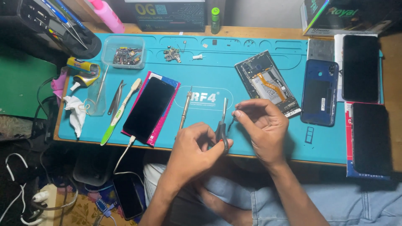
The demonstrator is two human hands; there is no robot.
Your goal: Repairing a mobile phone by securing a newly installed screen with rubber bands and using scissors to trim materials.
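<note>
Teal silicone covers the wooden desk as a soft, grippy repair mat [268, 138], and your two hands meet over its near edge. Your left hand [194, 152] is clenched around the dark handles of a small pair of scissors with thin steel blades [223, 121]; the blades point away from you, toward the far side. Your right hand [264, 125] pinches a tiny dark part [233, 120] between thumb and forefinger [239, 112], just beside the blades; it is too small to say what it is. I judge this part to be very light, thin and easy to bend or lose, so hold it at its end with the fingertips only, not squeezing hard. The scissors are stiff and sharp, so the looped handles are the safe place. Beyond your right hand lies an opened phone with a bare metal frame and an orange flat cable [268, 83], and to its right a glossy blue plastic back cover [319, 93]. On the left a black phone rests on a pink case [149, 109], near a slim metal screwdriver [184, 109], curved tweezers [116, 98] and a green and white toothbrush [119, 113].
</note>
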